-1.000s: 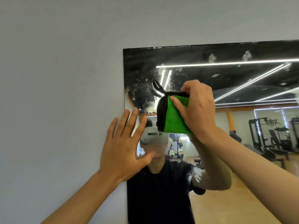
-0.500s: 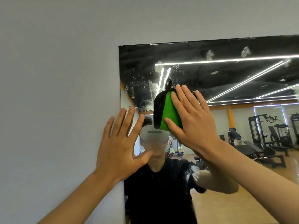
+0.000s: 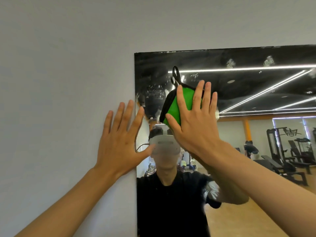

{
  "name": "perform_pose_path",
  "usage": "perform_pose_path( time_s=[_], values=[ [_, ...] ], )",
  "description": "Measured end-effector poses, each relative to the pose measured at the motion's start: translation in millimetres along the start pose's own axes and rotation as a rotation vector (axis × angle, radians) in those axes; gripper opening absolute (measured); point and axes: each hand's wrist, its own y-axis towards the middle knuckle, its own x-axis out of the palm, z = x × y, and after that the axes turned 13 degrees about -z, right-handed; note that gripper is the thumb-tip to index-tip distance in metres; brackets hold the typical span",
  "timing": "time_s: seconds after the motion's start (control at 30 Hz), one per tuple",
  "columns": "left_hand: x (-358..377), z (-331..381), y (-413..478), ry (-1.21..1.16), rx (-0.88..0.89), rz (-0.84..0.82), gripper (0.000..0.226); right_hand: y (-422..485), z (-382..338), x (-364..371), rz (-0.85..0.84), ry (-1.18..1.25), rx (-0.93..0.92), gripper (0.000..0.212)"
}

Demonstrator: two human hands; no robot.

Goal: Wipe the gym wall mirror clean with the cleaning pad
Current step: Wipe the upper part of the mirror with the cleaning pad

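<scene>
A green cleaning pad [image 3: 174, 109] with a black edge and a black hanging loop lies flat against the wall mirror [image 3: 248, 86], near its upper left corner. My right hand [image 3: 195, 120] presses the pad onto the glass with straight, spread fingers. My left hand [image 3: 119, 139] rests flat and spread across the mirror's left edge, palm on the grey wall and thumb over the glass. Soapy smears and droplets show on the glass around and above the pad.
The grey wall [image 3: 59, 82] fills the left and top of the view. The mirror reflects a person in a black shirt with a headset, ceiling light strips, gym machines [image 3: 290, 151] and a wooden floor.
My right hand went from gripping the pad with curled fingers to pressing it flat with straight fingers, and the pad shifted slightly up the glass. My left hand stayed at the mirror's edge.
</scene>
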Motion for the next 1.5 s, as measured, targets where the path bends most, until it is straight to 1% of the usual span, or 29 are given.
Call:
perform_pose_path(
  time_s=[0.2, 0.23, 0.33, 0.4, 0.43, 0.5, 0.57, 0.67, 0.73, 0.8, 0.87, 0.9, 0.97, 1.03, 1.1, 1.17, 1.23, 1.27, 1.33, 1.37, 1.4, 1.43, 1.47, 1.5],
  values=[
    [4.9, -0.6, 0.5, 0.027, 0.0, -0.012, 0.103, 35.9, -13.4, -8.7, 0.022, 0.095, 0.063, 0.083],
    [5.3, -0.5, 0.2, 0.026, -0.002, -0.013, 0.103, 29.8, -16.2, -6.2, 0.019, 0.078, 0.019, 0.081],
    [5.6, -0.6, -1.0, 0.014, -0.003, -0.006, 0.101, -7.6, -9.7, 5.6, -0.015, -0.014, -0.216, 0.076],
    [4.9, -0.7, -1.3, 0.014, 0.007, 0.001, 0.101, -13.5, 10.2, 3.4, -0.054, -0.018, -0.272, 0.076],
    [4.8, -0.5, -1.2, 0.016, 0.017, 0.0, 0.102, -4.9, 20.4, -0.6, -0.057, 0.003, -0.242, 0.076],
    [4.4, -0.2, -0.5, 0.02, 0.029, -0.005, 0.102, 27.0, 31.9, -12.2, -0.038, 0.071, -0.102, 0.076],
    [3.5, -0.1, -0.1, 0.022, 0.028, -0.005, 0.102, 65.1, 27.8, -24.9, -0.017, 0.125, 0.0, 0.075],
    [1.8, 4.0, -1.8, 0.02, 0.001, -0.013, 0.099, 98.9, -5.3, -32.0, -0.027, 0.135, 0.02, 0.074],
    [3.0, 8.4, -4.5, 0.011, -0.029, -0.003, 0.096, 97.2, -28.9, -29.8, -0.034, 0.094, -0.051, 0.073],
    [5.3, 10.5, -6.3, -0.007, -0.037, 0.019, 0.092, 78.2, -36.9, -24.1, -0.037, 0.032, -0.189, 0.072],
    [6.8, 9.9, -7.8, -0.015, -0.037, 0.034, 0.091, 57.7, -24.0, -17.5, -0.038, -0.03, -0.329, 0.072],
    [7.0, 9.5, -8.4, -0.017, -0.034, 0.032, 0.091, 51.9, -12.1, -16.9, -0.046, -0.051, -0.359, 0.073],
    [6.6, 10.1, -9.8, -0.022, -0.027, 0.027, 0.093, 54.9, 13.4, -20.4, -0.052, -0.058, -0.3, 0.073],
    [6.5, 11.4, -12.0, -0.029, -0.022, 0.028, 0.095, 71.0, 26.6, -27.9, -0.045, -0.001, -0.149, 0.073],
    [7.3, 11.9, -12.7, -0.035, -0.024, 0.033, 0.096, 91.4, 17.3, -34.5, -0.021, 0.067, -0.026, 0.075],
    [7.2, 11.8, -12.6, -0.037, -0.03, 0.037, 0.096, 108.9, -9.3, -35.9, -0.002, 0.086, 0.049, 0.079],
    [6.9, 12.2, -13.1, -0.038, -0.029, 0.042, 0.095, 113.0, -37.7, -37.7, -0.005, 0.069, 0.022, 0.08],
    [7.3, 12.4, -13.0, -0.041, -0.027, 0.045, 0.095, 109.2, -47.9, -37.3, -0.015, 0.045, -0.038, 0.079],
    [8.3, 12.3, -12.8, -0.053, -0.024, 0.048, 0.094, 95.4, -52.2, -31.6, -0.033, -0.008, -0.215, 0.075],
    [8.8, 12.1, -13.0, -0.055, -0.026, 0.05, 0.094, 89.6, -45.1, -29.9, -0.04, -0.028, -0.298, 0.072],
    [9.0, 11.8, -12.8, -0.051, -0.028, 0.049, 0.094, 86.6, -32.7, -30.3, -0.045, -0.037, -0.344, 0.07],
    [8.8, 11.6, -13.0, -0.044, -0.027, 0.048, 0.094, 87.0, -16.4, -31.2, -0.045, -0.031, -0.339, 0.068],
    [8.6, 11.5, -13.6, -0.04, -0.026, 0.046, 0.094, 90.6, 1.6, -32.8, -0.038, -0.015, -0.285, 0.067],
    [8.1, 11.6, -14.1, -0.04, -0.024, 0.045, 0.094, 95.9, 18.8, -36.1, -0.029, 0.013, -0.194, 0.067]
  ],
)
